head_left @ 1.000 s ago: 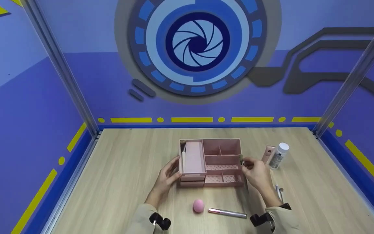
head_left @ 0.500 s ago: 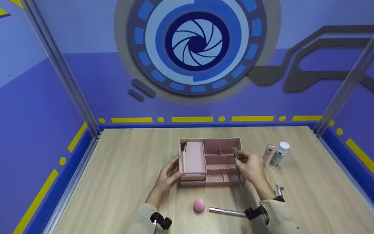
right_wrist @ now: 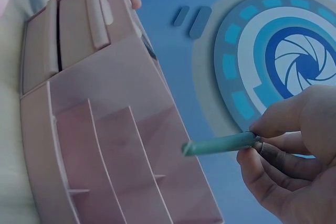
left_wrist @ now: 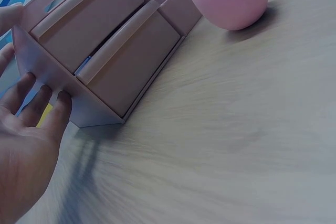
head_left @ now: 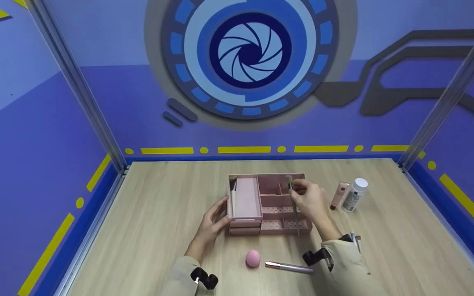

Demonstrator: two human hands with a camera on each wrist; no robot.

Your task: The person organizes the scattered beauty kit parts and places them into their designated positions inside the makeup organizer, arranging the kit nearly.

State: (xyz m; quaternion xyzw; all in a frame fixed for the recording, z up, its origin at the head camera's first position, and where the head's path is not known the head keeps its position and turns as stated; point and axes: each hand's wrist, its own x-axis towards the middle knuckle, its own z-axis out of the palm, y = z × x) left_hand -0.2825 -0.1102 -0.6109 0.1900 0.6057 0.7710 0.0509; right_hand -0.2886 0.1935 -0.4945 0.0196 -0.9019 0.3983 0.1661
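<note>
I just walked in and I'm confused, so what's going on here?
Somebody's right hand pinches a brush above the right side of a pink box. Their left hand touches the box's left side. Another brush lies in the box, while a pink sponge and a silver tube lie on the table in front.

A person's right hand (head_left: 312,201) carries a makeup brush (head_left: 295,211) leftward, from the right edge of a pink cosmetics organizer (head_left: 278,232) a second ago to over its compartments, uncovering the dark-capped end of a pink squeeze tube (head_left: 340,194); the silver tube's (head_left: 289,267) right end, hidden half a second earlier, reappears.
</note>
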